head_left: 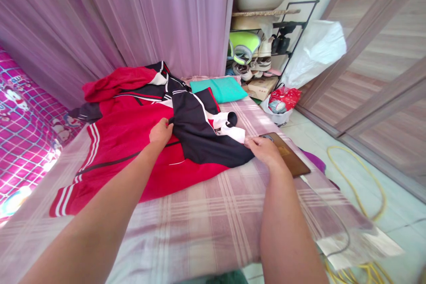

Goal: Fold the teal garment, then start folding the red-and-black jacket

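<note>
Bare forearms stretch from the lower edge across a pale purple plaid sheet (206,213); a yellow hose (382,191) loops on the tiled floor to the right; midway up the sheet, the left hand (161,133) closes its curled fingers on a fold of navy cloth, while the right hand (262,148) pinches the white trim of the same navy panel, fingers held together; both grip a red-and-navy jacket (123,133) that lies spread on the sheet, its striped cuff toward the left and its navy part bunched between the hands; a brown board (294,162) lies just beside the right hand at the sheet's edge; a pink cartoon-print blanket (20,133) shows at left; beyond the jacket rests a folded teal cloth (222,89); farther back hang purple curtains (149,17), with a shoe rack (266,49) and a white plastic bag (316,51) to their right.
</note>
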`<state>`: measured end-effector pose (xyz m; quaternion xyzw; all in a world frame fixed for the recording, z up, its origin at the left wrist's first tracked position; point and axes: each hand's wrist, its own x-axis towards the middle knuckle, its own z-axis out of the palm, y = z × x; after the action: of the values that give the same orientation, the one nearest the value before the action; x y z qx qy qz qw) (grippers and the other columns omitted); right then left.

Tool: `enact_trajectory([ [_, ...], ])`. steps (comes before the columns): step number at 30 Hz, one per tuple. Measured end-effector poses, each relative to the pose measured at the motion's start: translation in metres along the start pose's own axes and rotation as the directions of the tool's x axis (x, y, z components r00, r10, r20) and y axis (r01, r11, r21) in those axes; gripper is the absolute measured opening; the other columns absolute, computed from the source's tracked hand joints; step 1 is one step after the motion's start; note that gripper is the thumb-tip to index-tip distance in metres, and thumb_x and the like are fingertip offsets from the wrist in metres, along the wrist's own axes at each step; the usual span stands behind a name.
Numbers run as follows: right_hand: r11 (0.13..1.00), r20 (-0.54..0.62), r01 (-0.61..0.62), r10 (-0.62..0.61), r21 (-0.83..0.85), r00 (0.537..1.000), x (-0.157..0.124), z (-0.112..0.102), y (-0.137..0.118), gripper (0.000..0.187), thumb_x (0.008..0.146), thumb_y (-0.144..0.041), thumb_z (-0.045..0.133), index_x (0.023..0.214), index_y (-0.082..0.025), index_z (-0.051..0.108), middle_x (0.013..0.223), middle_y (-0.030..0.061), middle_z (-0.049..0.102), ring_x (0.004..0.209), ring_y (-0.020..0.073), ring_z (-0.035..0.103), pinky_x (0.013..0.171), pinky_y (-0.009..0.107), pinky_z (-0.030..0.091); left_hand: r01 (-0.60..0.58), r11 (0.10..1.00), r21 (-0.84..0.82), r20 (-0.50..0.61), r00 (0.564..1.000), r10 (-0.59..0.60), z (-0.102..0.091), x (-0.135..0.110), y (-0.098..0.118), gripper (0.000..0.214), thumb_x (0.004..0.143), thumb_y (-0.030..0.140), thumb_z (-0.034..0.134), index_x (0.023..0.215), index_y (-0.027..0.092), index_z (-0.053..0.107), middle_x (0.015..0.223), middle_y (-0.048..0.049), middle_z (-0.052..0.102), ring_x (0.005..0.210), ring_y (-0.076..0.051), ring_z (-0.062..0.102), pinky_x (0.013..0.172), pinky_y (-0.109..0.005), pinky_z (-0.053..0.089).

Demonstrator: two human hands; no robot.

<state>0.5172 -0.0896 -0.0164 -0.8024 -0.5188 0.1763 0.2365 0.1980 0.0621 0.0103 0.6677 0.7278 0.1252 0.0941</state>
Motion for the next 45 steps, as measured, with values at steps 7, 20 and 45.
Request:
enact_trajectory([
  [7, 0.991, 0.066, 0.009, -0.018, 0.132, 0.998, -0.005, -0.002, -0.006, 0.024, 0.081, -0.041, 0.065, 0.087, -0.022, 0.078, 0.086, 0.0038, 0.077, 0.08, 0.0208, 0.069, 0.07, 0.028, 0.046, 0.053, 0.999, -0.006, -0.02, 0.998, -0.053, -0.002, -0.002, -0.014, 0.035, 0.093, 0.041, 0.045, 0.119, 0.023, 0.059, 0.116, -0.0121, 0.072, 0.109, -0.032, 0.066, 0.083, -0.04, 0.051],
  [20, 0.997, -0.089, 0.073, -0.072, 0.015, 0.993, -0.001, 0.012, -0.01, 0.013, 0.078, -0.034, 0.069, 0.086, -0.027, 0.076, 0.083, 0.001, 0.076, 0.078, 0.0191, 0.068, 0.066, 0.027, 0.045, -0.389, 0.912, -0.128, -0.018, 0.92, 0.39, -0.013, -0.067, -0.07, 0.038, 0.091, 0.054, 0.045, 0.096, 0.022, 0.066, 0.094, -0.005, 0.073, 0.087, -0.022, 0.066, 0.081, -0.033, 0.049],
  [45, 0.933, -0.376, 0.35, -0.354, -0.08, 0.856, -0.021, 0.028, -0.052, 0.028, 0.087, -0.033, 0.05, 0.098, -0.023, 0.074, 0.094, 0.0066, 0.074, 0.083, 0.0213, 0.065, 0.077, 0.031, 0.048, -0.441, 0.897, 0.016, 0.149, 0.888, 0.434, -0.027, -0.127, -0.1, 0.028, 0.089, 0.047, 0.053, 0.081, 0.023, 0.065, 0.08, -0.0037, 0.07, 0.075, -0.02, 0.063, 0.07, -0.031, 0.042],
])
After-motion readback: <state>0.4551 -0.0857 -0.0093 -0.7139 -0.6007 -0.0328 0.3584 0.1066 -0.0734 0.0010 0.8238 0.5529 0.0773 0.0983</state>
